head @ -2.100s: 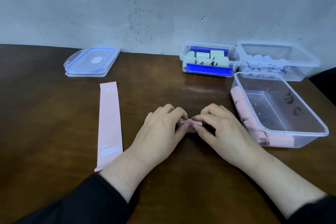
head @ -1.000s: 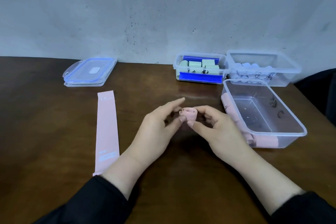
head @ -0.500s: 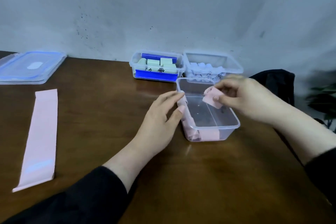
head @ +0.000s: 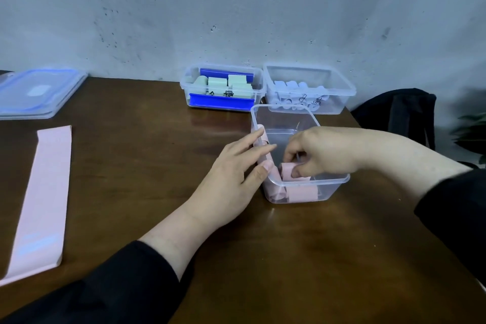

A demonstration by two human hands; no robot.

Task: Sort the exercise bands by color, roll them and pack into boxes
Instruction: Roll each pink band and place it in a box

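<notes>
Head view: a brown wooden worktop point(head: 157, 166) against a pale speckled wall, seen from above the person's forearms
Right hand point(head: 323, 151): reaches down into the near clear box point(head: 334, 187); thumb and curled fingers pinch a pink rolled band point(head: 288, 171) low at the box's near end
Left hand point(head: 236, 173): fingers straight and relaxed, resting against the left wall of the near clear box, thumb tip at its near left corner, gripping nothing
Near clear box: stands at about 3 o'clock of the worktop's middle; more pink rolls point(head: 299, 193) lie along its left wall and near wall
Flat pink band point(head: 42, 200): lies unrolled at 9 o'clock, well apart from the boxes, its long side running away from the person
Green box point(head: 222, 87): at 12 o'clock by the wall, clear with blue clips, holding pale green rolls
Pale blue box point(head: 307, 88): just beside the green box on its right, touching the far end of the near clear box, holding pale blue rolls
Lids point(head: 36, 92): clear with blue rims, stacked at 10 o'clock
Dark bag point(head: 399, 113): at 2 o'clock, beyond the worktop's right edge
Sleeves: black on both arms
</notes>
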